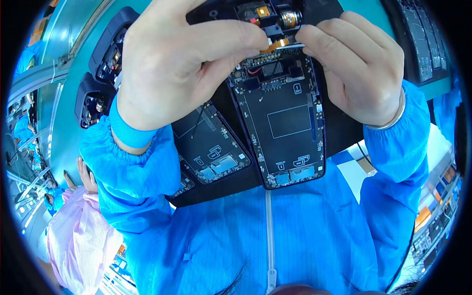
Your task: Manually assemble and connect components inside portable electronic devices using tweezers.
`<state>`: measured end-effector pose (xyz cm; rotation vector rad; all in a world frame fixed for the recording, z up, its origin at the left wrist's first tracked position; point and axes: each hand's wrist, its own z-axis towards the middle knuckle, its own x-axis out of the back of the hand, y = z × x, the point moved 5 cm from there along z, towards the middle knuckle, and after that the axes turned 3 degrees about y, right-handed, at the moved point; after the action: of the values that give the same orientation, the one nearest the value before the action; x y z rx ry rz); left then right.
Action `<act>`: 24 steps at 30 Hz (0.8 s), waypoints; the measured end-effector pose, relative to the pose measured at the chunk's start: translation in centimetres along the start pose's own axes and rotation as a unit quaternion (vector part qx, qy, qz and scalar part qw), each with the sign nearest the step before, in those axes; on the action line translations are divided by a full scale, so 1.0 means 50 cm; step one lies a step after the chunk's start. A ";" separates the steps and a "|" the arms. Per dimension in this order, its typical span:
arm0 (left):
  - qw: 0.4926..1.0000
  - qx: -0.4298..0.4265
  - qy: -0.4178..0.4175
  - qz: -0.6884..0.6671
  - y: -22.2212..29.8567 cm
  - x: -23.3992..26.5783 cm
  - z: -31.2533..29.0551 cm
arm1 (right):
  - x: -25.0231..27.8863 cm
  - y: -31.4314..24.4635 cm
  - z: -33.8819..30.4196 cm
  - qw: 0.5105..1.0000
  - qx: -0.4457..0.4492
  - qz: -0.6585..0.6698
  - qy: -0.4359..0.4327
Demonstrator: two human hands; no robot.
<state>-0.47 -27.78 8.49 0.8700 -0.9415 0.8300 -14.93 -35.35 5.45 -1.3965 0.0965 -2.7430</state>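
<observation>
An opened black handheld device (290, 142) with a bare circuit board lies in front of me. At its top end, an orange flex cable (278, 45) bends over the board's upper edge. My left hand (172, 64) reaches in from the left, thumb and forefinger closed on the cable's left side. From the right, my right hand (361, 64) pinches at the cable's other end; what lies between those fingertips is hidden. Just above the cable sits a round lens-like part (290, 18) beside a small module with a gold square (263, 12).
A second opened device (211, 142) lies to the left, partly under my left arm. Dark housings (110, 54) stand on the green bench (73, 93) further left. More boards (418, 44) lie at the far right. A person in a pink-striped sleeve (81, 231) is at lower left.
</observation>
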 end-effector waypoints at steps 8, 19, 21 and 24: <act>0.976 -0.186 0.049 0.101 -0.042 -0.005 -0.022 | 0.005 0.001 0.000 0.999 0.034 -0.032 0.021; 0.991 -0.101 0.079 0.033 -0.035 -0.026 -0.032 | 0.012 0.003 0.011 0.998 0.041 -0.035 -0.015; 0.986 -0.134 0.092 0.035 -0.031 -0.030 -0.028 | 0.010 0.001 0.009 0.998 0.046 -0.030 -0.023; 0.995 -0.043 0.083 -0.030 -0.039 -0.030 -0.019 | 0.010 0.004 -0.002 0.999 0.027 -0.020 -0.021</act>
<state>1.02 -28.06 6.33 0.7402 -0.7963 0.7920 -15.29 -35.57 5.79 -1.4562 -0.0076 -2.7240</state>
